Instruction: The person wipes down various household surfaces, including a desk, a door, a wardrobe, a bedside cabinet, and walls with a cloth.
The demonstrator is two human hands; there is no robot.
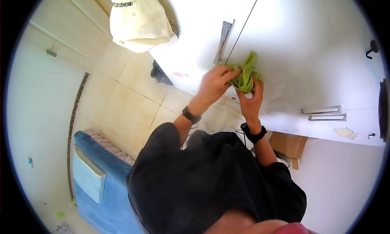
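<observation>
A crumpled green cloth [243, 77] is bunched between my two hands, in front of a white cabinet door. My left hand [217, 81] pinches its left side with thumb and fingers. From below and to the right, my right hand [252, 97] grips the cloth, its fingers partly hidden by the folds. One loose end of the cloth sticks up above my hands. A black band circles each of my wrists.
The white cabinet [292, 67] carries a long metal handle [223, 39], two lower handles [325, 113] and a black hook [371, 49]. A cream bag [140, 23] hangs at upper left. Behind me at left stands a blue chair [109, 185]; a cardboard box [288, 144] sits below the cabinet.
</observation>
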